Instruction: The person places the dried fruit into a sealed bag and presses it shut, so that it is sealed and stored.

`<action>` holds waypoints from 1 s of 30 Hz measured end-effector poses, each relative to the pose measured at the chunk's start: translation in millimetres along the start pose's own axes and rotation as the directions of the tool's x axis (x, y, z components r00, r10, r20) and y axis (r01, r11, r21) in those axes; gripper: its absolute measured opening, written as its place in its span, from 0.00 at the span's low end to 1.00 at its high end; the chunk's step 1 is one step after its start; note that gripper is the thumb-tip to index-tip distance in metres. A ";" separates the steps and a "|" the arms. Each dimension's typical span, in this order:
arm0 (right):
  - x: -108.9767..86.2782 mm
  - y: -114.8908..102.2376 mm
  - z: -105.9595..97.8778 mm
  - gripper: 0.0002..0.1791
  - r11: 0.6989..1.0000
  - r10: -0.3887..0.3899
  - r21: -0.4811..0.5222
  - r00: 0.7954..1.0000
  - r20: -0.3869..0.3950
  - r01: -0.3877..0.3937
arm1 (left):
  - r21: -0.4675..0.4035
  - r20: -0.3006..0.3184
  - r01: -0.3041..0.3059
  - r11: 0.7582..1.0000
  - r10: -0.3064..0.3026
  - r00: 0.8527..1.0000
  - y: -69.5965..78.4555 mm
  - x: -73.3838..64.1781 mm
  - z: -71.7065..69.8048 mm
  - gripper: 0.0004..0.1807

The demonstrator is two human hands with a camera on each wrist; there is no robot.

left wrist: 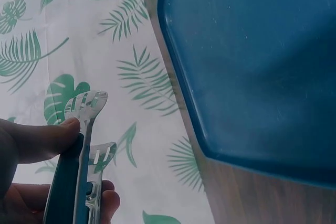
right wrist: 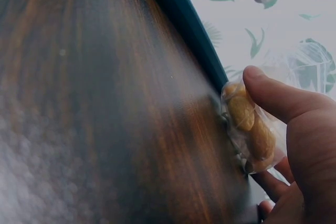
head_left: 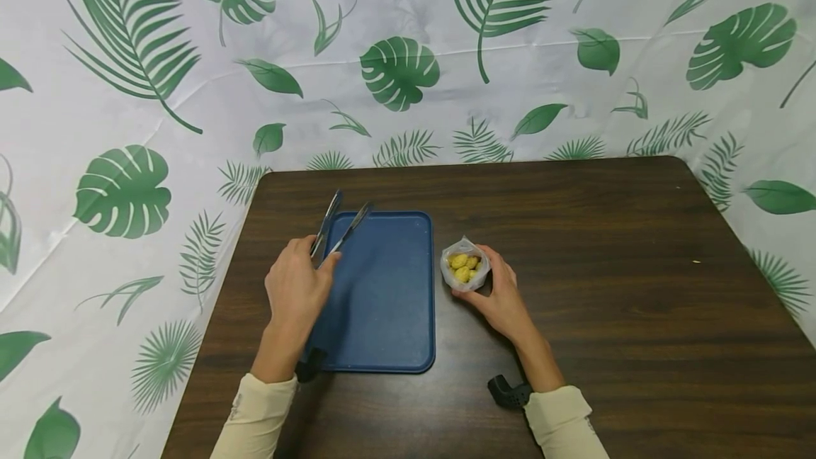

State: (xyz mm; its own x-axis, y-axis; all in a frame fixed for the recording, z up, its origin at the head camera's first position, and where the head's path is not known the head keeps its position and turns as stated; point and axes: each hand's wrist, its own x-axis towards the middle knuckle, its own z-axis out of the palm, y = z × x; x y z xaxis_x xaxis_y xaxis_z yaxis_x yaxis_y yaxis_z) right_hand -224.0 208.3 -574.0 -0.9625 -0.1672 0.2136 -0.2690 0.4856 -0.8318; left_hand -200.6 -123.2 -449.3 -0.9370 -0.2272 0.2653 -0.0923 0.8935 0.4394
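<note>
My left hand (head_left: 296, 285) grips metal tongs (head_left: 350, 228) over the left edge of a blue tray (head_left: 382, 296). The tongs' arms stand spread apart, their tips pointing away from me. In the left wrist view, the thumb and fingers squeeze the tongs' sides below slotted heads (left wrist: 88, 103); nothing is between them. To the right of the tray, my right hand (head_left: 503, 303) holds a clear plastic bag (head_left: 448, 276), its mouth facing up. Several yellow, lumpy pieces (head_left: 462, 273) lie inside. The right wrist view shows browner sides of these pieces (right wrist: 261, 139) through the plastic.
A dark wood-grain table (head_left: 605, 289) carries the tray and extends far to the right. Behind and at the sides hangs a white cloth (head_left: 344, 6) with green leaf prints. A tiny yellow fleck (head_left: 696, 261) lies on the table at right.
</note>
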 end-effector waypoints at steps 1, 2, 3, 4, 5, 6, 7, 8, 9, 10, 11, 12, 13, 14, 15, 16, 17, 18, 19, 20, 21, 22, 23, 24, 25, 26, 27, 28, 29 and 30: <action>0.0 -0.1 0.0 0.51 1.000 0.001 0.000 1.000 0.000 -0.001 | 0.002 0.002 0.006 1.000 -0.006 1.000 -0.9 0.4 -0.3 0.30; 0.0 -0.1 0.0 0.51 1.000 0.001 -0.001 1.000 0.000 -0.001 | 0.004 0.003 0.012 1.000 -0.012 1.000 -1.8 0.8 -0.7 0.30; 0.1 -0.1 0.0 0.51 1.000 0.001 -0.001 1.000 0.001 -0.001 | 0.006 0.004 0.019 1.000 -0.019 1.000 -2.7 1.1 -0.9 0.30; 0.1 -0.1 0.0 0.51 1.000 0.001 -0.003 1.000 0.002 -0.001 | 0.008 0.005 0.025 1.000 -0.025 1.000 -3.5 1.4 -1.1 0.30; 0.1 -0.1 0.0 0.51 1.000 0.001 -0.003 1.000 0.003 -0.001 | 0.010 0.008 0.031 0.999 -0.032 0.999 -4.3 1.6 -1.1 0.30; 0.2 0.0 -0.1 0.51 1.000 0.001 -0.003 1.000 0.003 -0.001 | 0.012 0.010 0.037 0.999 -0.037 0.999 -5.1 1.8 -1.0 0.30; 0.2 -0.1 -0.3 0.51 1.000 0.002 -0.002 1.000 0.003 -0.002 | 0.013 0.012 0.042 0.999 -0.042 0.999 -6.0 1.9 -1.0 0.30; 0.3 -0.1 -0.4 0.51 1.000 0.001 -0.002 1.000 0.003 -0.001 | 0.014 0.015 0.048 0.999 -0.048 0.999 -6.9 2.1 -0.8 0.31; 0.4 0.2 -0.4 0.51 1.000 -0.001 -0.003 1.000 0.003 0.001 | 0.016 0.017 0.053 0.998 -0.053 0.998 -7.7 2.2 -0.7 0.31; 0.4 0.2 -0.5 0.51 1.000 -0.001 -0.003 1.000 0.003 0.001 | 0.018 0.020 0.058 0.998 -0.059 0.998 -8.5 2.2 -0.5 0.31; 0.4 0.3 -0.6 0.51 1.000 -0.001 -0.003 1.000 0.002 0.001 | 0.020 0.024 0.064 0.998 -0.065 0.998 -9.2 2.2 -0.4 0.31; 0.5 0.4 -0.7 0.51 1.000 -0.002 -0.004 1.000 0.001 0.002 | 0.022 0.027 0.069 0.997 -0.069 0.997 -10.3 2.3 -0.2 0.31; 0.6 0.6 -0.6 0.51 1.000 -0.003 -0.005 1.000 0.001 0.003 | 0.022 0.029 0.075 0.997 -0.075 0.997 -11.2 2.4 0.0 0.31; 0.5 0.8 -0.5 0.51 1.000 -0.003 -0.006 1.000 0.001 0.003 | 0.022 0.030 0.081 0.996 -0.081 0.996 -12.1 2.4 0.2 0.31; 0.5 1.0 -0.4 0.51 1.000 -0.002 -0.007 1.000 0.001 0.002 | 0.023 0.029 0.085 0.996 -0.086 0.996 -13.0 2.5 0.4 0.31; 0.4 0.9 -0.4 0.51 1.000 -0.001 -0.007 1.000 0.002 0.001 | 0.023 0.029 0.090 0.996 -0.091 0.995 -14.0 2.6 0.7 0.31; 0.4 1.1 -0.3 0.51 1.000 -0.001 -0.008 1.000 0.002 0.001 | 0.024 0.029 0.095 0.995 -0.096 0.995 -15.1 2.8 0.9 0.31; 0.4 1.2 -0.2 0.51 1.000 -0.001 -0.009 1.000 0.002 0.001 | 0.024 0.026 0.098 0.995 -0.099 0.995 -16.3 2.9 1.3 0.31; 0.3 1.2 -0.2 0.51 1.000 0.000 -0.010 1.000 0.001 0.000 | 0.023 0.025 0.102 0.994 -0.103 0.994 -17.3 3.1 1.5 0.31; 0.2 1.1 -0.2 0.51 1.000 0.000 -0.010 1.000 0.002 0.000 | 0.024 0.023 0.106 0.994 -0.107 0.994 -18.2 3.3 1.7 0.30; 0.3 1.1 -0.2 0.51 1.000 -0.001 -0.010 1.000 0.001 0.001 | 0.025 0.024 0.110 0.994 -0.110 0.994 -19.2 3.2 1.9 0.30; 0.3 1.0 -0.2 0.51 1.000 -0.002 -0.010 1.000 0.001 0.002 | 0.025 0.024 0.112 0.993 -0.113 0.993 -20.1 3.3 2.2 0.30; 0.4 1.0 -0.3 0.51 1.000 -0.003 -0.009 1.000 0.000 0.003 | 0.025 0.025 0.116 0.993 -0.116 0.993 -21.0 3.2 2.4 0.30; 0.4 0.9 -0.3 0.51 1.000 -0.003 -0.009 1.000 0.001 0.003 | 0.026 0.026 0.119 0.993 -0.120 0.992 -21.8 3.3 2.6 0.30; 0.5 0.8 -0.3 0.51 1.000 -0.004 -0.008 1.000 0.000 0.004 | 0.026 0.029 0.124 0.992 -0.124 0.992 -22.7 3.4 2.7 0.30; 0.5 0.7 -0.2 0.51 1.000 -0.006 -0.008 1.000 0.000 0.006 | 0.027 0.033 0.128 0.991 -0.129 0.991 -23.6 3.5 2.9 0.30; 0.5 0.7 -0.2 0.51 1.000 -0.006 -0.007 1.000 0.000 0.006 | 0.030 0.039 0.133 0.991 -0.134 0.990 -24.6 3.6 3.1 0.30; 0.5 0.7 -0.2 0.51 1.000 -0.005 -0.007 1.000 0.001 0.005 | 0.032 0.044 0.137 0.990 -0.138 0.989 -25.5 3.9 3.2 0.30; 0.5 0.5 -0.4 0.51 1.000 -0.003 -0.008 1.000 0.001 0.003 | 0.034 0.049 0.142 0.989 -0.144 0.988 -26.4 4.1 3.4 0.30; 0.6 0.5 -0.4 0.51 1.000 -0.002 -0.008 1.000 0.000 0.002 | 0.036 0.054 0.146 0.989 -0.148 0.988 -27.5 4.3 3.8 0.30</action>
State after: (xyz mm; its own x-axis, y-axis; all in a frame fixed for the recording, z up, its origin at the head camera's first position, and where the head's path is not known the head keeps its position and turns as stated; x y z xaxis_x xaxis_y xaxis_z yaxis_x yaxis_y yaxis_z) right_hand -224.7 208.8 -574.1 -0.9619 -0.1684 0.2153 -0.2713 0.4922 -0.8271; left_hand -203.3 -147.3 -463.4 -0.9298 -0.3359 0.1507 -0.2405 0.8641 0.4422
